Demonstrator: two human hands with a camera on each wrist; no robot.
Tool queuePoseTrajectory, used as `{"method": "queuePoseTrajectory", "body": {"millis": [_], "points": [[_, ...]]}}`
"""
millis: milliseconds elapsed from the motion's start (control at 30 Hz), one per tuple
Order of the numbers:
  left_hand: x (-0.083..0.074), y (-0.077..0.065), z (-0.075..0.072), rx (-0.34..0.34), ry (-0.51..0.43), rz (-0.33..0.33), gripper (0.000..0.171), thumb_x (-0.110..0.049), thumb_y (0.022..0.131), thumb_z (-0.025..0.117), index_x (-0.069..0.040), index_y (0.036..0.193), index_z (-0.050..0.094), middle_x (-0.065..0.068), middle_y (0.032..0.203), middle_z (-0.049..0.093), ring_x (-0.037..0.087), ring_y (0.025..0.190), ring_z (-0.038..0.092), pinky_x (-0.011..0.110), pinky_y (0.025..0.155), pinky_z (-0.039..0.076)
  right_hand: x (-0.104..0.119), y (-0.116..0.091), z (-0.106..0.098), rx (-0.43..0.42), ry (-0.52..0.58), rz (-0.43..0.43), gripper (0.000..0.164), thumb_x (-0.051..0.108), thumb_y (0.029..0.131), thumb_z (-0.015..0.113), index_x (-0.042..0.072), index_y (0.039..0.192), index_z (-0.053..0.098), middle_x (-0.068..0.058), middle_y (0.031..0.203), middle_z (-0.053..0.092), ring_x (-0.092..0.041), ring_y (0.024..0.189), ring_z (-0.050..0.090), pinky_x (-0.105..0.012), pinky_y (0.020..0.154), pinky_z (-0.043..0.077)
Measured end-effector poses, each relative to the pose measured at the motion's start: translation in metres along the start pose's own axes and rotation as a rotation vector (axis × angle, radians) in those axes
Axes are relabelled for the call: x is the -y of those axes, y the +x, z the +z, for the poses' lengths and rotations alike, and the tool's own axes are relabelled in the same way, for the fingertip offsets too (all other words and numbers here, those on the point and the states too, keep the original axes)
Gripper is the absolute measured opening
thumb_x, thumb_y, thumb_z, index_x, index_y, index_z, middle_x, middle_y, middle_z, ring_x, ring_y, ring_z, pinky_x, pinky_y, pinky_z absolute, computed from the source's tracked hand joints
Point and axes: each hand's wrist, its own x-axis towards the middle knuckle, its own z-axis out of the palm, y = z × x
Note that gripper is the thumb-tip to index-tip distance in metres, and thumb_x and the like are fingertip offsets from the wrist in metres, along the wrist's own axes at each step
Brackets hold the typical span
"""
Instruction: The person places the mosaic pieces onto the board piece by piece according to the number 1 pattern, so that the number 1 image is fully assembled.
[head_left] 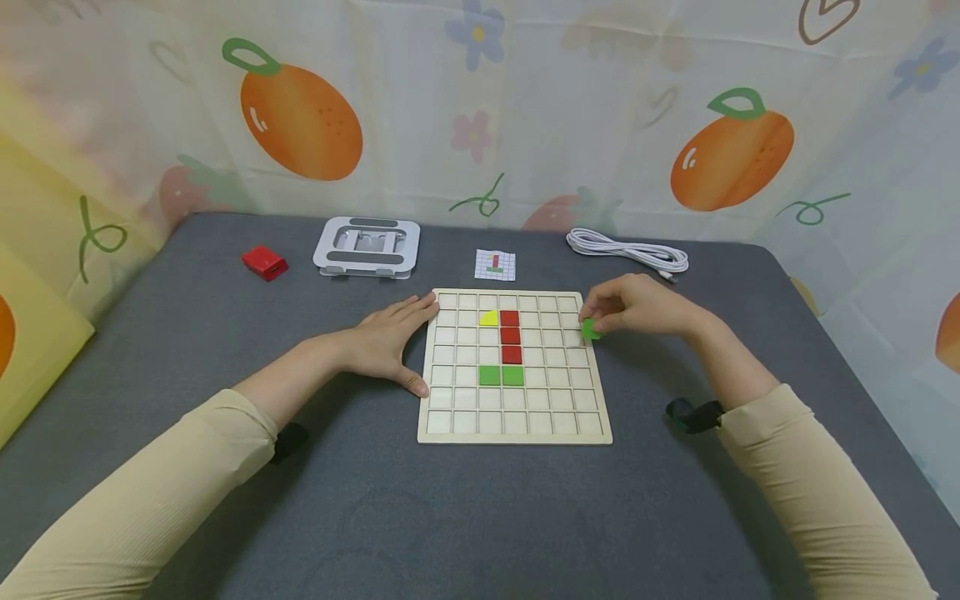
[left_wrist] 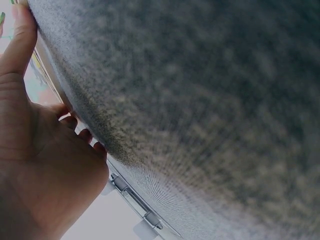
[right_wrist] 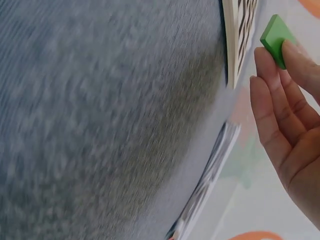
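A wooden grid board (head_left: 555,400) lies on the table, with three red square tiles (head_left: 511,336) in a column. A yellow tile (head_left: 489,318) with a cut or rounded corner sits left of the top red one. Two green square tiles (head_left: 501,376) lie side by side below the column. My left hand (head_left: 386,337) rests at the board's left edge, thumb and fingers spread. Over the right edge, my right hand (head_left: 633,307) pinches a green tile (right_wrist: 276,41) between thumb and finger; the right wrist view shows it held tilted.
Behind the board lies a small pattern card (head_left: 495,265). A red object (head_left: 265,262) and a grey-white folding stand (head_left: 367,247) are at the back left. A coiled white cable (head_left: 626,250) lies back right. A printed cloth (head_left: 540,125) hangs behind the table.
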Motion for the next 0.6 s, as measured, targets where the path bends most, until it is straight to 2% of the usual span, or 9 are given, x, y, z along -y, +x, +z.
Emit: {"method": "queuePoseTrajectory", "body": {"millis": [600], "points": [[0.0,0.001,0.0,0.004,-0.003,-0.002,0.126,-0.059,0.069,0.082,-0.006,0.159,0.012,0.01,0.17,0.003,0.039,0.156,0.004,0.069,0.118,0.013,0.037,0.019,0.026,0.096,0.019,-0.068,0.015,0.01,0.086,0.074,0.015,0.1,0.072,0.0,0.088,0.07,-0.013,0.083,0.063,-0.026,0.077,0.052]]}}
